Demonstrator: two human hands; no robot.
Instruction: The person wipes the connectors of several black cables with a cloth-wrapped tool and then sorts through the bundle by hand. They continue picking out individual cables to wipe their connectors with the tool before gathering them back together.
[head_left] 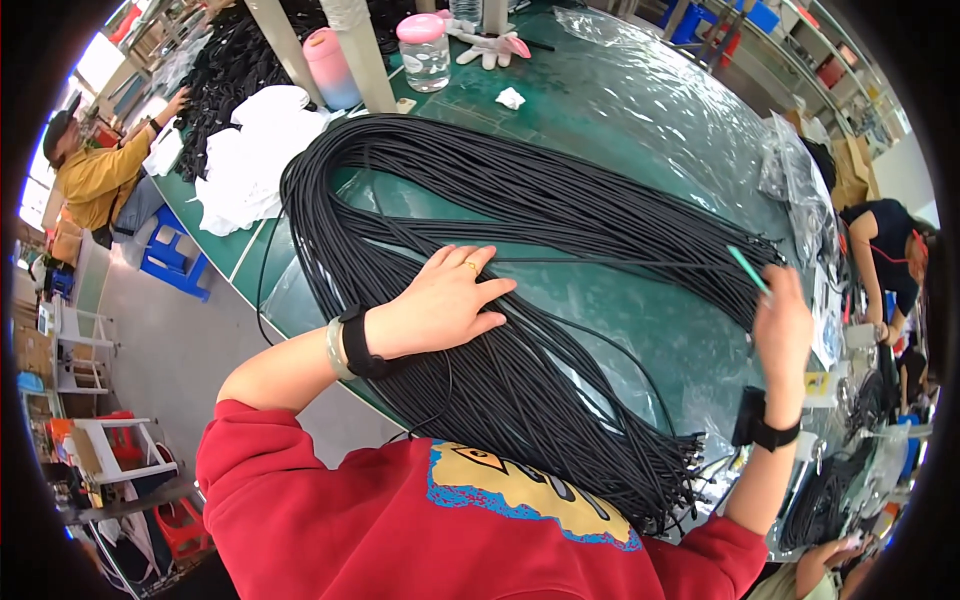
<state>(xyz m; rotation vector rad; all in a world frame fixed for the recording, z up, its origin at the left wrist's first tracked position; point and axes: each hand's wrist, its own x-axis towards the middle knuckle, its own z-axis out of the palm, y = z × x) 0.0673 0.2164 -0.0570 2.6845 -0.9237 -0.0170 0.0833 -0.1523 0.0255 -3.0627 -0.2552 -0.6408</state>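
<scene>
A thick bundle of long black cables (500, 185) lies bent in a U on the green table, its curve at the left. The cables' loose ends point right, one group near my body and the other farther away. My left hand (448, 300) rests on the near side of the bundle with its fingers spread. Near the far group's ends, my right hand (784, 325) is closed around a slim light-green stick-like tool (746, 268), whose exact kind I cannot make out. A single cable runs between the two hands.
Clear plastic sheeting (640, 70) covers the table's far part. A pink-lidded jar (424, 55), a pink-and-blue bottle (331, 68), gloves (488, 48) and white cloth (250, 160) lie beyond the bundle. A person (110, 175) works at left, others at right. A blue stool (172, 255) stands left.
</scene>
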